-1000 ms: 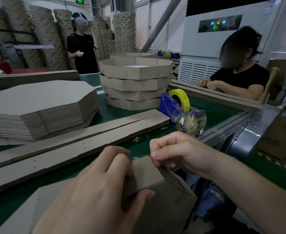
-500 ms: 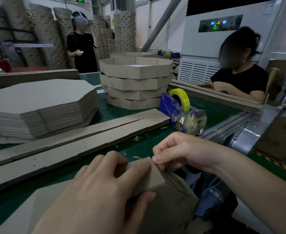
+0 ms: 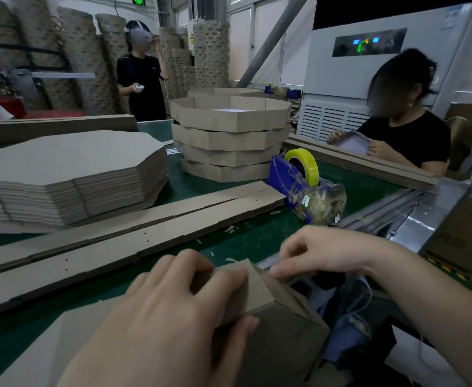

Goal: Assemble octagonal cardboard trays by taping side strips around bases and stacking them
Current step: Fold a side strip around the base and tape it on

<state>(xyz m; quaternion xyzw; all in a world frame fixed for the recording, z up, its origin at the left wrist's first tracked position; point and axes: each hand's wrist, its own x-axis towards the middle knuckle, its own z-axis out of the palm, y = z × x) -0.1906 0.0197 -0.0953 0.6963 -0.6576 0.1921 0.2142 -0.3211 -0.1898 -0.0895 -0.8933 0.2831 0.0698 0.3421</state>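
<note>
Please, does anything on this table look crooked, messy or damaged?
The stack of finished trays is crooked: its layers are turned against one another, so corners do not line up. Small pale scraps lie on the green table near the side strips. A crumpled clear wad, perhaps tape, clings to the tape dispenser.

Finished octagonal trays (image 3: 229, 141), near stack: four. Pile of flat octagonal bases (image 3: 70, 174): one, sheets too many to count. Long side strips (image 3: 134, 241) lying flat: two. Tape dispenser (image 3: 299, 191): one; yellow tape roll (image 3: 308, 163): one. Unfinished tray (image 3: 271, 317): one. Other people: two, standing person (image 3: 142, 79), seated person (image 3: 405, 132).
</note>
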